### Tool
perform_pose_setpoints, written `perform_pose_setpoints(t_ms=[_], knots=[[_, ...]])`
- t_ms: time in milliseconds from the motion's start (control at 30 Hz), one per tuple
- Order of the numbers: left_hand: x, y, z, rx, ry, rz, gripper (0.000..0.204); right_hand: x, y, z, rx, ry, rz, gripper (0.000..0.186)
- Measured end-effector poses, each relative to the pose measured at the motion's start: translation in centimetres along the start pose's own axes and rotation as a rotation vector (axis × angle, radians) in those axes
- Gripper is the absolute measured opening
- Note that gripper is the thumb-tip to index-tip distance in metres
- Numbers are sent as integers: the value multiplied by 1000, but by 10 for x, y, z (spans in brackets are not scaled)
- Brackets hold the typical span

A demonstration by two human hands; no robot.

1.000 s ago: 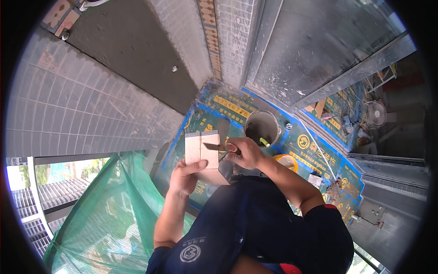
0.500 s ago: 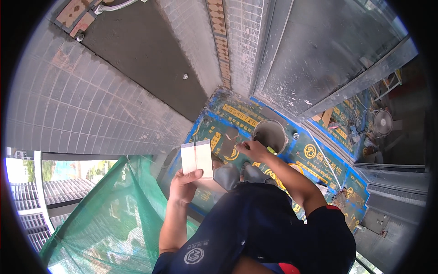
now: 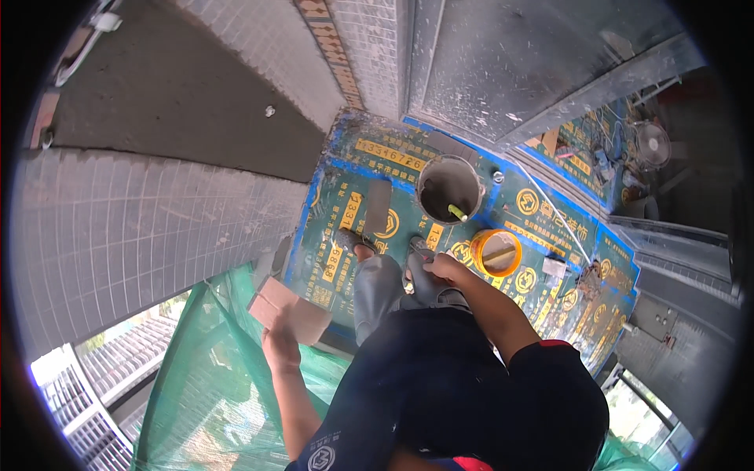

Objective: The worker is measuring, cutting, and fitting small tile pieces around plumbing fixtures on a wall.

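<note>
My left hand [image 3: 281, 347] grips the lower edge of a rectangular tile [image 3: 297, 315] with a pinkish-tan face and a line across one end. It is out to the left, in front of the green netting. My right hand [image 3: 444, 269] hangs in front of my knee with its fingers curled; whatever they hold, if anything, is hidden. Beyond it stands a grey bucket [image 3: 450, 169] of grey mortar, with a yellow-green tool handle [image 3: 458, 212] sticking out. A yellow-orange bucket [image 3: 514, 265] to its right holds a pale bar-shaped thing.
Green printed sheeting [image 3: 326, 212] with blue tape covers the floor, and a grey strip [image 3: 378, 206] lies on it. Tiled wall [image 3: 157, 228] and a bare grey mortar patch [image 3: 188, 78] rise at left. Netting [image 3: 212, 369] hangs below. A fan [image 3: 652, 146] stands far right.
My left hand has swung the tile down and left, tilting it so a pinkish-tan face shows. My right hand has moved slightly right and down, away from the grey bucket. The view has shifted.
</note>
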State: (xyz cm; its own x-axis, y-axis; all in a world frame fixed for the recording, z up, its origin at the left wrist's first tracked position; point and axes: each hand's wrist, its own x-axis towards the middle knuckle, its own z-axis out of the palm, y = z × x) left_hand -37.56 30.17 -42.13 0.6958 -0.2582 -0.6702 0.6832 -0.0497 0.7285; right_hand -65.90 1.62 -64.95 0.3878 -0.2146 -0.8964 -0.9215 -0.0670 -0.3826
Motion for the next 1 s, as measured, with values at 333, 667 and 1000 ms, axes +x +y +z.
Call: perform_pose_setpoints(t_ms=[333,667,1000], knots=[[91,-29,39,367,-325,-392,54,90,119,140,562,382,447,50],[229,-126,81,788,-491,-677,48,186,178,299,1221,458,883,49],[274,-250,-5,1063,-465,-706,49,346,331,291,845,591,1104,65]])
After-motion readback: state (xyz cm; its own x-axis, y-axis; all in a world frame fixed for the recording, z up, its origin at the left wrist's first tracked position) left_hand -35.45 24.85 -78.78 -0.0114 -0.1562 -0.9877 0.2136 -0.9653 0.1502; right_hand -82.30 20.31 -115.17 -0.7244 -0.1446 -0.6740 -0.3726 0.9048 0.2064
